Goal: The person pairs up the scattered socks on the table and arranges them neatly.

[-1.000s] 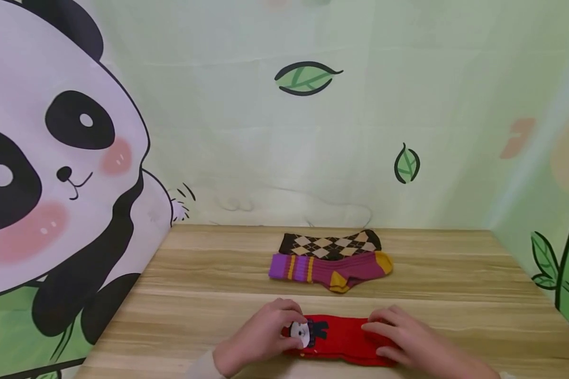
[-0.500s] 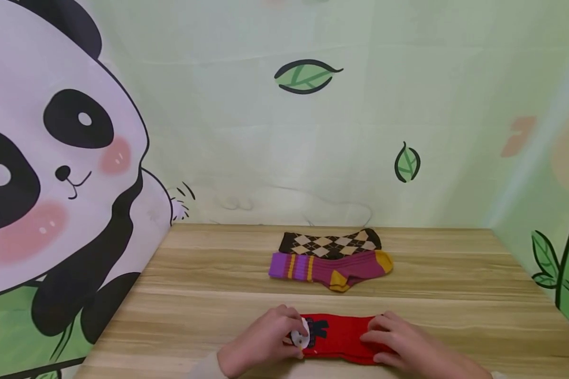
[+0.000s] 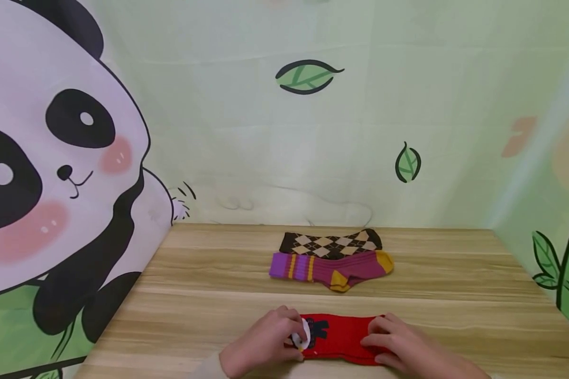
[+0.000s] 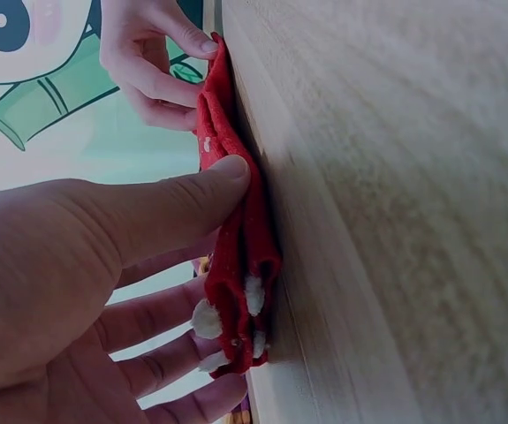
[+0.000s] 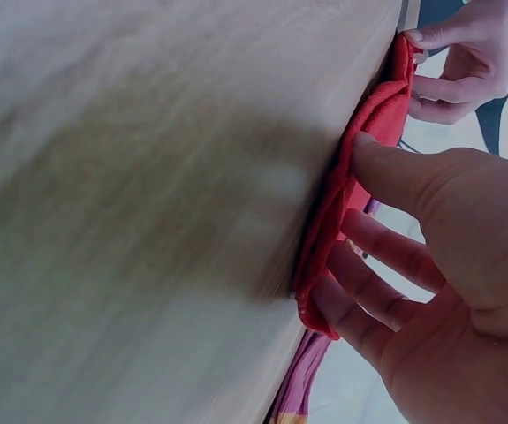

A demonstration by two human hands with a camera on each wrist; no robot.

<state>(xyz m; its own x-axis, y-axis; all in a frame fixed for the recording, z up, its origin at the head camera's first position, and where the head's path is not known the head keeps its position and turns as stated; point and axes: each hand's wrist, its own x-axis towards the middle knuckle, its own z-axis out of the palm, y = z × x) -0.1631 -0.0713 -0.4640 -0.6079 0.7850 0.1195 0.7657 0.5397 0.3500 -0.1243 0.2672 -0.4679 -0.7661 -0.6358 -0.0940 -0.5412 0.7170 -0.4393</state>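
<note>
A stack of red socks [image 3: 343, 339] lies flat near the front of the table, with a white-faced figure and a dark scarf printed at its left end. My left hand [image 3: 267, 337] grips that left end, its thumb at the near edge and fingers over the top. In the left wrist view, small white tufts stick out of the layered red socks [image 4: 236, 256]. At the opposite end my right hand [image 3: 405, 342] holds the socks, thumb on the near edge [image 5: 364, 168] and fingertips across the top. The fingers partly cover both ends.
Behind the red socks lie purple socks with yellow heels and toes [image 3: 351, 271]. Dark argyle socks [image 3: 329, 246] touch them at the back. The wooden table [image 3: 194, 295] meets a printed panda backdrop [image 3: 237, 131] at its rear and sides.
My left hand has shifted slightly right and toward me, covering more of the printed face. The right hand has moved slightly left along the red socks. The other socks have stayed put.
</note>
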